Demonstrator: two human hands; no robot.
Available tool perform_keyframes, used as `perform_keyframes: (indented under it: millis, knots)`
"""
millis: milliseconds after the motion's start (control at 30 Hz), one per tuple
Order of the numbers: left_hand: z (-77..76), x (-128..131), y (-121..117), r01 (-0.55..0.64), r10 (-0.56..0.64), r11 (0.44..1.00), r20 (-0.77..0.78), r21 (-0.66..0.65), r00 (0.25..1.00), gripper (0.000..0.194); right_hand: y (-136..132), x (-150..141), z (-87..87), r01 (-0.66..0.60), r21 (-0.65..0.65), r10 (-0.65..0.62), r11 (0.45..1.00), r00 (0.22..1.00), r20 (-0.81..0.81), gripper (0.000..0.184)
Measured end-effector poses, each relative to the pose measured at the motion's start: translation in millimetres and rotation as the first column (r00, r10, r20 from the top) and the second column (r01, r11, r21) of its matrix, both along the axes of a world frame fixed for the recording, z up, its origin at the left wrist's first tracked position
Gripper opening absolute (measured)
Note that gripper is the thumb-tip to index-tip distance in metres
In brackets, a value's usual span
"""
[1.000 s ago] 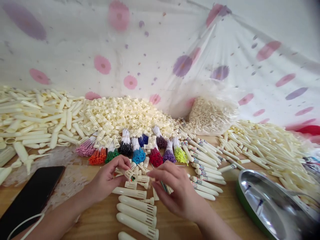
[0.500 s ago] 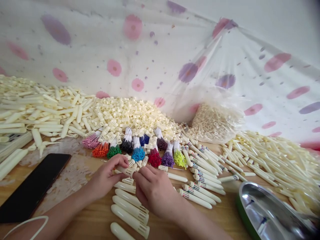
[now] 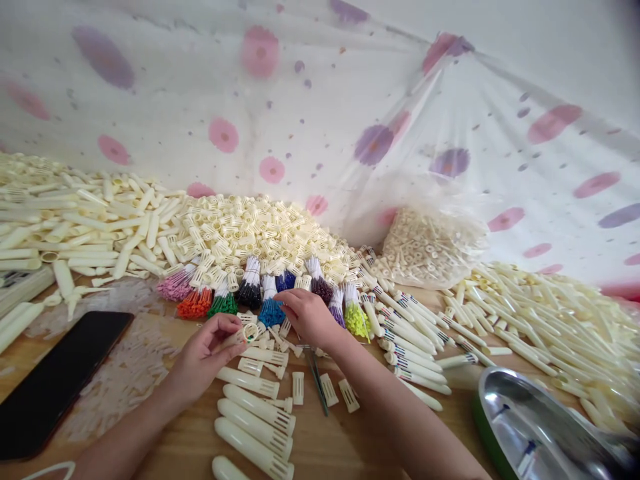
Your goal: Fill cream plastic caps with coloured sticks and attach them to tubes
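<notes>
My left hand (image 3: 205, 353) is closed on a cream slotted pen sleeve (image 3: 247, 333), its open ring end turned up toward me; a bit of green shows in the opening. My right hand (image 3: 310, 317) reaches over the bundles of coloured pen refills, its fingers bent together beside the light blue bundle (image 3: 271, 311). Whatever those fingertips pinch is hidden, and the hand covers the red bundle. The green bundle (image 3: 223, 304), orange bundle (image 3: 195, 303) and yellow bundle (image 3: 357, 321) stand nearby. Below the hands lie several cream pen barrels (image 3: 255, 427) in a row.
Tweezers (image 3: 316, 380) and loose slotted sleeves lie between my forearms. A black phone (image 3: 65, 380) rests at left, a metal tray (image 3: 530, 427) at right. Heaps of cream parts (image 3: 270, 227) and a clear bag of small parts (image 3: 430, 243) line the back. Pens with coloured sliders (image 3: 415, 360) lie right.
My hands have parted. The left drew slightly left with the sleeve, while the right moved up to the refill bundles, uncovering the tweezers and loose sleeves. The view shifted slightly.
</notes>
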State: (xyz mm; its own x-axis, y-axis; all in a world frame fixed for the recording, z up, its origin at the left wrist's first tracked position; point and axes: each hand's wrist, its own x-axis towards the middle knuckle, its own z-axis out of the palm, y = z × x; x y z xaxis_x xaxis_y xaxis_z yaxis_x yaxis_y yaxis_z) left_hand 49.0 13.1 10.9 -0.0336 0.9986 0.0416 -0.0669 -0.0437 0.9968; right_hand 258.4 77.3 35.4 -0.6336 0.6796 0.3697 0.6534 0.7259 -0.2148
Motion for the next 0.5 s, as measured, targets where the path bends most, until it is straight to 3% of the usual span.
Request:
perform_keyframes:
  millis: [133,333,500]
  knots:
    - [3.1,1.1,-2.1,0.033,-0.031,0.996,0.031,-0.079,0.999,0.031,21.6,-2.2,-8.1,-0.13,0.01,0.127,0.991,0.977,0.171,0.017]
    - [14.1,22.9,1.3,0.196,-0.147,0.945,0.195,-0.263,0.97,0.036,30.2,1.5,-9.4,-0.293,0.032,0.268,0.956,0.911,0.314,0.012]
    - [11.2,36.6,12.1,0.214,-0.098,0.903,0.307,-0.372,0.947,0.038,39.0,4.0,-11.6,-0.4,0.07,0.35,0.914,0.864,0.362,0.017]
